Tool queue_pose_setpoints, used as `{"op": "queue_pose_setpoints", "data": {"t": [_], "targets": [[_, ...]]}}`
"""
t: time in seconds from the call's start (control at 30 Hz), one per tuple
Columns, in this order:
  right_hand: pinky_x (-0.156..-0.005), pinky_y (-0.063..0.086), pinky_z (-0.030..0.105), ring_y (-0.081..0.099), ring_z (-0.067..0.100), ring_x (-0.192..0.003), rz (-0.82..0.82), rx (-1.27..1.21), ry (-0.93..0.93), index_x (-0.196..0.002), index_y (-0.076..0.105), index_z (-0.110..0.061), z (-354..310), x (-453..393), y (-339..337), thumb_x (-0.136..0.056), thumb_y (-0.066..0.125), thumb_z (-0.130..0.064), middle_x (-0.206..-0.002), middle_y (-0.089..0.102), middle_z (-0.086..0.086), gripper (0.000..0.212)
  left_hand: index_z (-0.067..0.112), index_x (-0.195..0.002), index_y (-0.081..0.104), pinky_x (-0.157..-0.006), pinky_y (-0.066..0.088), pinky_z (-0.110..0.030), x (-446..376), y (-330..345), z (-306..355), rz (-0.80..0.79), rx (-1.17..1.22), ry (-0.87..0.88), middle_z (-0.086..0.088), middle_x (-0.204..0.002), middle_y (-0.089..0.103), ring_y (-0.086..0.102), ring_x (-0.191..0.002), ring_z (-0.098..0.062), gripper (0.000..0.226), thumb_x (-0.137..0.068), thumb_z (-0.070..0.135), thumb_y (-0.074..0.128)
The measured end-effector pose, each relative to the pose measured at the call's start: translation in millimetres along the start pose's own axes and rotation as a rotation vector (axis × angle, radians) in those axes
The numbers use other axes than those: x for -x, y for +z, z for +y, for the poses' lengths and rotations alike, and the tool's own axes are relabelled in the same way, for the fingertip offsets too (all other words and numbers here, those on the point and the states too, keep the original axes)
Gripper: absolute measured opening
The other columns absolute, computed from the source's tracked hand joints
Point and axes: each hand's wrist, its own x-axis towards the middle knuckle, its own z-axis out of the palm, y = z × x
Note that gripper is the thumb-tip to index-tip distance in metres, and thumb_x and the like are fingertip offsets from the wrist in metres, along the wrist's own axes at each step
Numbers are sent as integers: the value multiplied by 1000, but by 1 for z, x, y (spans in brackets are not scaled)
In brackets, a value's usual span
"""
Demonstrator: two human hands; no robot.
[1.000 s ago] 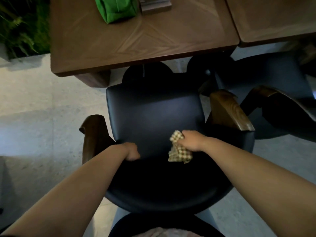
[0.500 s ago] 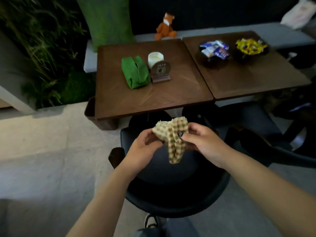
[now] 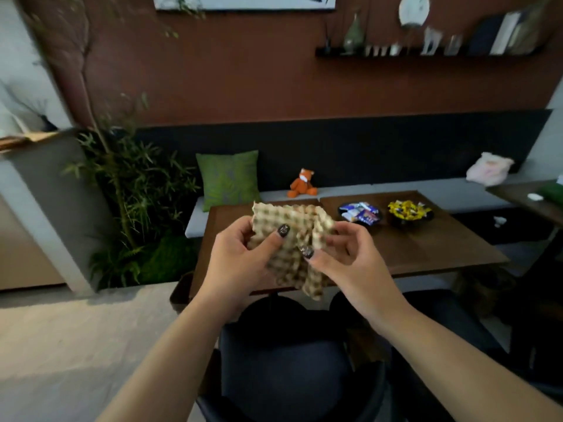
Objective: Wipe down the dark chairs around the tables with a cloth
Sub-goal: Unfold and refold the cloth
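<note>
1. Lifted higher vs 0.5 s ago: checked cloth (image 3: 292,239) now up in front of table (image 3: 426,248), spread wider btwn both hands.
2. L hand (image 3: 240,260): thumb + curled fingers pinching cloth's left side.
3. R hand (image 3: 344,257): thumb + fingers pinching right side, lower corner hanging free.
4. Dark chair (image 3: 289,367) directly below, not touched.
5. Snack bowls (image 3: 384,213) on table, fox toy (image 3: 303,182) + green cushion (image 3: 228,179) on bench.

**Around you: bench, snacks, greenery**

Ahead of you, a green cushion (image 3: 228,175) leans on the bench back, an orange fox toy (image 3: 302,183) sitting just beside it. Two dark bowls of wrapped sweets (image 3: 359,212) (image 3: 409,211) share the wooden table (image 3: 432,242). Bamboo plant (image 3: 134,190) left, wall shelf (image 3: 426,51) up high.
</note>
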Motion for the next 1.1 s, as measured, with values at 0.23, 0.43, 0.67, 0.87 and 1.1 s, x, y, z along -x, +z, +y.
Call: {"op": "queue_pose_setpoints", "data": {"t": [0.23, 0.43, 0.67, 0.87, 1.1], "targets": [[-75, 57, 23, 67, 1, -91, -33, 1, -112, -102, 67, -33, -41, 45, -56, -85, 70, -22, -97, 72, -17, 20, 13, -85, 67, -53, 55, -23, 49, 40, 71, 147, -9, 107, -2, -75, 74, 70, -67, -13, 38, -67, 46, 73], [-73, 58, 29, 70, 8, -85, -48, 124, -296, -98, 67, -29, -98, 73, -89, -87, 67, -25, -89, 74, -8, 11, 24, -94, 63, -67, 60, -36, 84, 43, 87, 159, -64, 64, 4, -85, 74, 72, -82, -18, 23, -78, 34, 76], [-66, 59, 34, 70, 11, -75, -64, 280, -359, -109, 54, -30, -143, 83, -84, -92, 60, -32, -83, 73, -5, 18, 48, -111, 57, -72, 60, -39, 88, 35, 116, 79, -44, 182, 11, -109, 66, 68, -92, -14, 32, -86, 33, 69], [-72, 57, 26, 66, 4, -87, -52, 483, -405, -110, 58, -42, -139, 82, -73, -99, 49, -25, -97, 70, -13, 22, 34, -83, 63, -59, 53, -52, 76, 15, 131, 149, -299, 373, 1, -74, 67, 63, -67, -24, 7, -90, 33, 66], [-90, 40, 6, 46, -7, -115, 141, 781, -761, -140, 41, -26, -119, 91, -73, -85, 67, -8, -135, 43, -3, 63, 20, -83, 67, -73, 58, -48, 65, 24, 140, 94, -172, 331, 3, -88, 71, 69, -82, -18, 9, -89, 27, 68]]}}
